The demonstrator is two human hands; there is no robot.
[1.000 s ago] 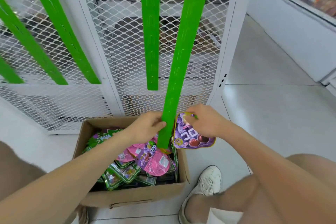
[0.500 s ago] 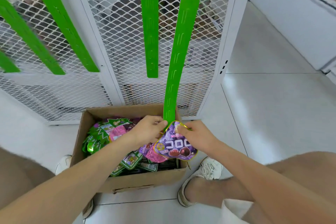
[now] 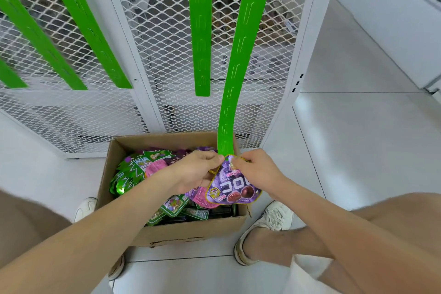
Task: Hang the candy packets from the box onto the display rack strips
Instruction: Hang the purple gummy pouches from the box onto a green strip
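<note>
A long green display strip [image 3: 235, 67] hangs down over an open cardboard box [image 3: 191, 229]. My left hand [image 3: 194, 170] pinches the strip's bottom end. Right beside it, my right hand [image 3: 256, 170] pinches the top edge of a purple candy packet [image 3: 232, 188] and holds that edge against the strip's lower tip. The packet hangs below both hands, above the box. Inside the box lie several green, pink and purple candy packets [image 3: 143, 169].
More green strips [image 3: 199, 31] hang bare on the white wire-mesh rack [image 3: 167, 55] behind the box. My shoes stand either side of the box on the white tiled floor [image 3: 358, 138]. A shelf unit runs along the far right.
The packet has come from beside the strip to its bottom tip, my right hand moving left to meet my left hand. The view has tilted down a little.
</note>
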